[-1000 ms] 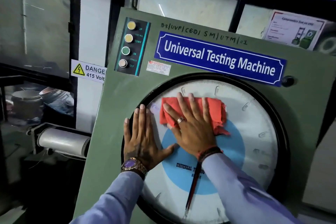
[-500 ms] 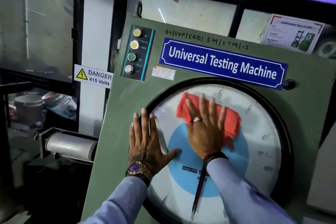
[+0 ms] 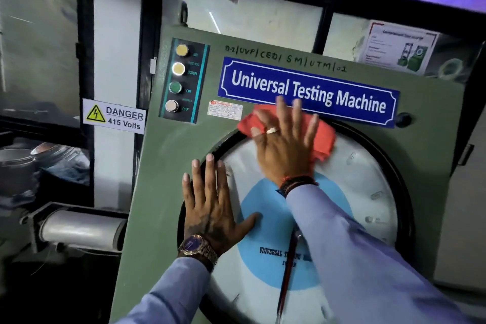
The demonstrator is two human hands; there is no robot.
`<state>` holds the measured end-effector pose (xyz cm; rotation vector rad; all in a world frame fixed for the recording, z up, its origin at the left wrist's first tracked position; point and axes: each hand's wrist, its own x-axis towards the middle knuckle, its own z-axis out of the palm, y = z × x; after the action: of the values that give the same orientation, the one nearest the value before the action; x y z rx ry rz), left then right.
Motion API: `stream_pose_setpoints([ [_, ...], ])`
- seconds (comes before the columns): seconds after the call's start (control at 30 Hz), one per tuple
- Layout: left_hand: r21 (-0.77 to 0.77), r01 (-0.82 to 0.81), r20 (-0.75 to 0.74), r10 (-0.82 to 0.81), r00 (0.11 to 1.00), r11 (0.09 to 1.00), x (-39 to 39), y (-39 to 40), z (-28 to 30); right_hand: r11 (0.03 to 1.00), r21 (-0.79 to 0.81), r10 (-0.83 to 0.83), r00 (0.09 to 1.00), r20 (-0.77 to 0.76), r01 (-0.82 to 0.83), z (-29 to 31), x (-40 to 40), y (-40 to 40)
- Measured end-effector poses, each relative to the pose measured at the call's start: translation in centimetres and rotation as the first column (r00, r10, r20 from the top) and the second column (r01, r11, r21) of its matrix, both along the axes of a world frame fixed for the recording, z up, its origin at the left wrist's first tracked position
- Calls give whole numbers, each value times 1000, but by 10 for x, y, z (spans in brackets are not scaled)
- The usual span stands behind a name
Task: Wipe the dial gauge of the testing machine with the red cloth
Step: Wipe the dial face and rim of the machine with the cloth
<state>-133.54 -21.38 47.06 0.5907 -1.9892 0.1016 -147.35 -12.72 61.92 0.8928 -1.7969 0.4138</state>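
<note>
Black-framed windows (image 3: pixel 326 12) behind; white wall (image 3: pixel 113 34) left.

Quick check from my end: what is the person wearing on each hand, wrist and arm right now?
Both arms are in light blue long sleeves. The left hand has a dark tattoo on its back and a metal-band wristwatch with a purple dial. The right hand wears a silver ring and dark and red thread bands at the wrist.
</note>
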Motion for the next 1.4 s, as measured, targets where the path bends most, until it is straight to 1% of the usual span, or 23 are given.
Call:
stream_pose_setpoints([
  [0.07,-38,28,3,-28,1000,999,-6,1,4,975,-204,-61,990,129,86,7,-20,17],
  [0.1,-48,44,5,-44,999,998,-9,1,5,953,-278,-72,981,177,120,8,-23,19],
  [0.13,-60,58,8,-58,998,996,-13,3,6,943,-307,-75,979,191,132,9,-22,16],
  [0.17,-68,65,6,-64,998,996,-16,6,7,955,-278,-62,984,166,107,8,-15,8],
  [0.27,-94,60,-7,-61,998,994,-28,11,3,997,-17,68,997,-44,-69,-4,10,-18],
  [0.3,-92,66,-4,-66,998,994,-32,17,1,994,37,102,992,-75,-99,-7,9,-15],
  [0.33,-89,71,0,-71,997,993,-34,21,2,994,39,109,990,-89,-105,-8,1,-10],
  [0.4,-71,95,26,-93,995,993,-36,27,6,993,-108,40,998,-38,-43,-7,-20,8],
  [0.47,-70,117,62,-112,992,991,-38,30,13,949,-306,-42,994,101,72,-6,-36,28],
  [0.5,-80,120,73,-114,991,990,-39,31,18,925,-359,-65,983,169,123,-7,-40,32],
  [0.57,-87,121,86,-113,990,989,-43,29,32,924,-346,-95,974,207,164,-4,-38,29],
  [0.67,-65,100,110,-93,990,993,-50,26,50,984,-167,-52,995,86,66,-2,-43,38],
  [0.7,-65,92,121,-84,989,994,-52,26,54,990,-126,-59,996,65,66,-2,-52,49],
  [0.73,-73,87,130,-77,989,994,-54,28,57,985,-142,-83,993,81,94,-4,-63,64],
  [0.83,-137,95,151,-74,986,986,-59,32,69,890,-388,-137,952,274,240,-20,-90,97],
  [0.9,-144,83,140,-63,988,986,-67,35,81,839,-458,-156,936,314,294,-27,-92,98],
  [0.97,-123,80,134,-63,989,989,-74,38,93,860,-435,-154,948,279,268,-21,-87,89],
  [1.07,-64,69,89,-63,994,996,-88,50,97,948,-268,-127,978,168,169,-11,-80,78],
  [1.13,-4,42,57,-42,998,999,-97,64,97,961,-241,-100,983,152,135,-11,-85,84],
  [1.2,-11,46,44,-45,998,999,-102,71,99,922,-339,-113,968,225,186,-24,-96,101],
  [1.27,-97,95,61,-90,994,991,-104,69,102,825,-487,-117,929,351,288,-45,-107,124],
  [1.3,-136,118,71,-110,991,984,-104,69,105,783,-523,-120,907,404,337,-55,-111,136],
  [1.4,-175,117,62,-107,992,978,-105,67,109,766,-518,-122,877,464,381,-54,-112,133],
])
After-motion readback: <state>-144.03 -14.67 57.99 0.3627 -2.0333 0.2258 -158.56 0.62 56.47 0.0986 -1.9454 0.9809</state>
